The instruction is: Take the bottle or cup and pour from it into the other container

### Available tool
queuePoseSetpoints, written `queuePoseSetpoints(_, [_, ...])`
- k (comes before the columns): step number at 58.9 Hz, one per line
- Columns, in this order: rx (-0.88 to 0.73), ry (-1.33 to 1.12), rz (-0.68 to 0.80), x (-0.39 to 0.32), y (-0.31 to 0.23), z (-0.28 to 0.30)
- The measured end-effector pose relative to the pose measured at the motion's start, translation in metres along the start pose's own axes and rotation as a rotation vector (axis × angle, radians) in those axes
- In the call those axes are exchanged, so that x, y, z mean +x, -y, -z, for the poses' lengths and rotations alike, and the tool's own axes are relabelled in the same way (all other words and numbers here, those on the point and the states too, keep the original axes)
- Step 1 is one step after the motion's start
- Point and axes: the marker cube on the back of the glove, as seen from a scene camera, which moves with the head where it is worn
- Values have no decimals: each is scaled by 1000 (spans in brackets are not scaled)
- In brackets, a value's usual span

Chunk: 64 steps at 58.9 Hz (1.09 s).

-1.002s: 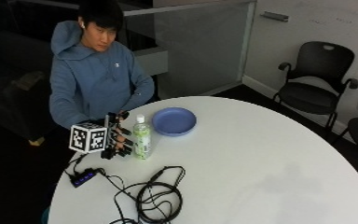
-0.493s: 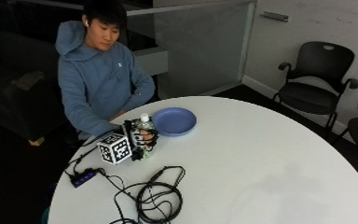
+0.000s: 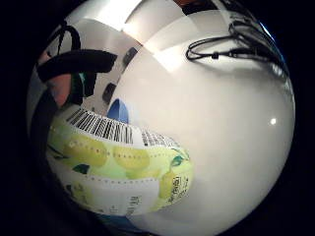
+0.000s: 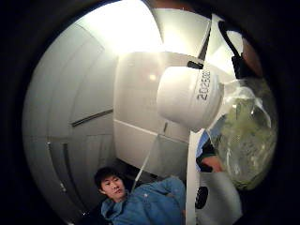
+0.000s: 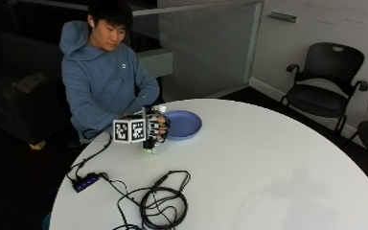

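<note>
In the outside view my gloved right hand (image 5: 156, 130) grips a clear bottle (image 5: 151, 149) with a green and yellow label and a white cap (image 5: 160, 109). The bottle is near upright, its cap leaning slightly toward the blue plate (image 5: 184, 124) just beside it. Its base seems to hang a little above the white table (image 5: 254, 163). In the little finger side palm view the barcoded label (image 3: 118, 162) fills the space by the palm, with a sliver of the plate (image 3: 118, 110) behind it. The thumb side palm view shows the cap (image 4: 187, 96) and the bottle's shoulder (image 4: 243, 136).
Black cables (image 5: 162, 201) lie coiled near the table's front edge, running to a small hub (image 5: 85, 182) at the left rim. The person (image 5: 107, 81) sits behind the plate. Office chairs (image 5: 327, 81) stand off to the right.
My hand moved from beside the bottle onto it and closed round it. The bottle has risen slightly and shifted toward the blue plate.
</note>
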Motion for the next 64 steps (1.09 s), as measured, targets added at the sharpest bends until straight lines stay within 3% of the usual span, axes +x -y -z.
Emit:
queuePoseSetpoints(24, [-503,-1101,69,-98,31,-48])
queuePoseSetpoints(31, [-574,-1394,53,-112,37,-68])
queuePoseSetpoints(39, [-790,-1555,156,-123,27,-106])
queuePoseSetpoints(41, [-779,-1585,119,-124,26,-116])
queuePoseSetpoints(46, [-885,-1379,64,-137,10,-160])
queuePoseSetpoints(51, [-916,-1372,41,-138,2,-183])
queuePoseSetpoints(64, [-808,-1909,62,-112,28,-154])
